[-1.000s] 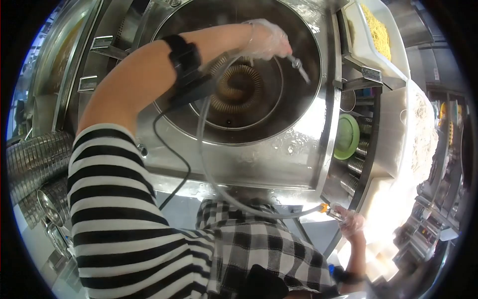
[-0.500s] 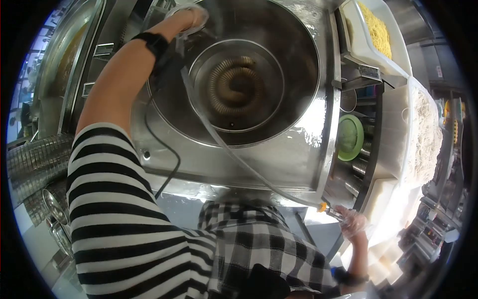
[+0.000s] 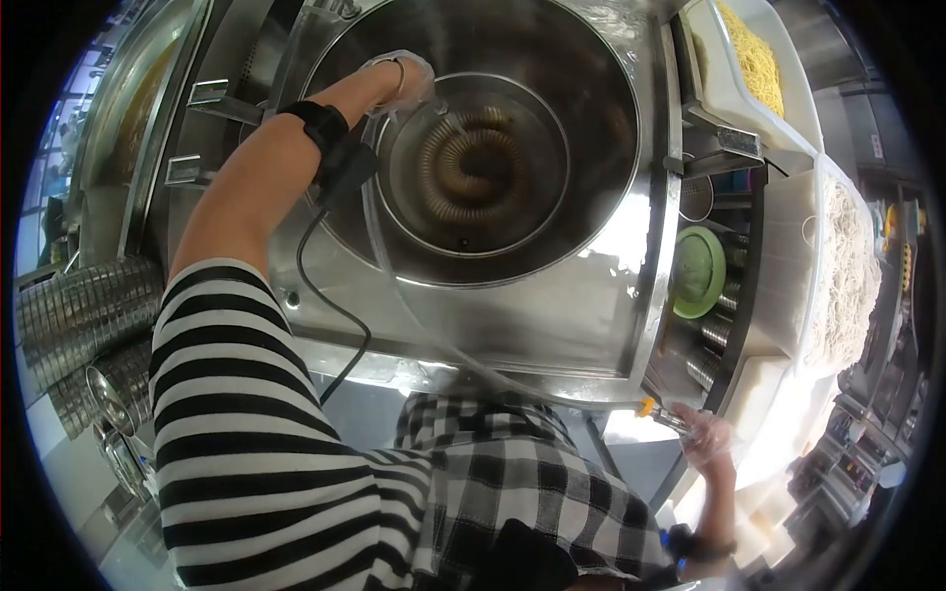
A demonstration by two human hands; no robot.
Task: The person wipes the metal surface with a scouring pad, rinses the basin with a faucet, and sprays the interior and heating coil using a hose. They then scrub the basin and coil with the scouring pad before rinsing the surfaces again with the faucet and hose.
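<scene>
Over the big round metal pot (image 3: 591, 128) my left hand (image 3: 406, 83), in a clear plastic glove, is closed around the end of a clear hose (image 3: 379, 236). The hose hangs down across the pot's front rim and runs to the lower right. There my right hand (image 3: 706, 436), also gloved, is closed on a metal fitting (image 3: 670, 420) with an orange collar at the hose's other end. A coiled, ribbed element (image 3: 473, 202) lies in the round well at the pot's bottom.
On the right stand a tub of yellow noodles (image 3: 754, 64), a tub of pale noodles (image 3: 843, 276) and a green lid (image 3: 699, 272). Stacked metal cylinders (image 3: 84, 315) lie at the left. A black cable (image 3: 340, 310) crosses the metal counter (image 3: 532, 325).
My left hand has moved right and slightly down, further over the pot, with the hose end. The hose sags lower in front. My right hand has barely shifted.
</scene>
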